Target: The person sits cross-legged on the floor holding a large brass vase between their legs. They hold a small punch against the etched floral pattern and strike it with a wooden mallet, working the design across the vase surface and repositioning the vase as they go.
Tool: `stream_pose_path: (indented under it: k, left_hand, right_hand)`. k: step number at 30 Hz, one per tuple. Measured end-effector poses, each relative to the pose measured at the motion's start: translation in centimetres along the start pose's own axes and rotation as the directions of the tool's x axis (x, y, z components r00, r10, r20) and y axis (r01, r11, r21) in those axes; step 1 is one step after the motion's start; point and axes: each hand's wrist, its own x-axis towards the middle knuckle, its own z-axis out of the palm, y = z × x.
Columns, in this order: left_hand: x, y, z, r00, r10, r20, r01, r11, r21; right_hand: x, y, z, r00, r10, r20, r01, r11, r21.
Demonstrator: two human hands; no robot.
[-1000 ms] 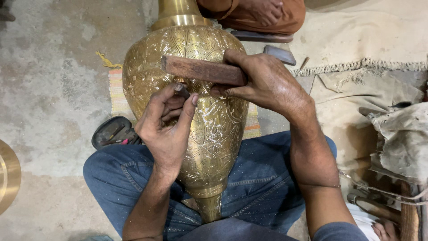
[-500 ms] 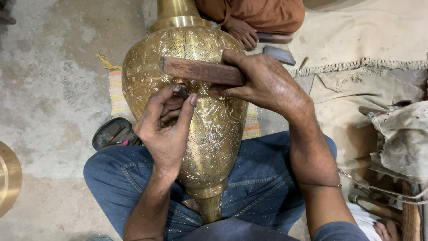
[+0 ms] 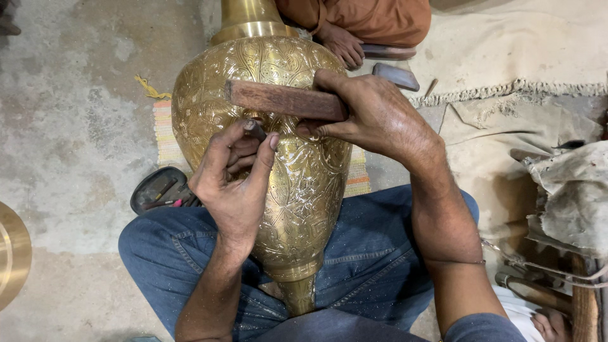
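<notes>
Two hands work: my left hand (image 3: 237, 180) pinches a punch (image 3: 255, 130) against the vase (image 3: 304, 183); my right hand (image 3: 373, 117) grips a wooden block (image 3: 285, 100).

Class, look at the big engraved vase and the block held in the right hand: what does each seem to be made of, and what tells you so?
Vase: apparently brass or a similar yellow metal, its golden surface shiny, reflective and covered with engraved patterns. Block in the right hand: looks like wood, dull reddish-brown, matte, with worn edges. The left hand pinches a small dark tool, probably metal; too small to tell.
</notes>
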Motion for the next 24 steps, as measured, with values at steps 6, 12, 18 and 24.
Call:
stream_pose_path:
  k: [6, 12, 18, 24]
  left_hand:
    - [0.04, 0.17, 0.01, 1.0, 0.001, 0.001, -0.001, 1.0, -0.005]
    - [0.16, 0.41, 0.05, 1.0, -0.006, -0.008, 0.006, 1.0, -0.015]
    - [0.05, 0.55, 0.05, 0.999, -0.03, -0.014, 0.03, 0.999, -0.025]
    - [0.09, 0.25, 0.08, 1.0, 0.0, -0.009, -0.001, 1.0, -0.025]
  right_hand:
    - [-0.08, -0.12, -0.17, 0.999, 0.03, 0.02, -0.03, 0.999, 0.009]
    - [-0.06, 0.04, 0.01, 0.999, -0.026, -0.021, 0.026, 1.0, 0.009]
    - [-0.16, 0.11, 0.04, 1.0, 0.004, 0.0, -0.004, 1.0, 0.002]
    - [-0.04, 0.02, 0.02, 1.0, 0.014, -0.004, -0.014, 1.0, 0.0]
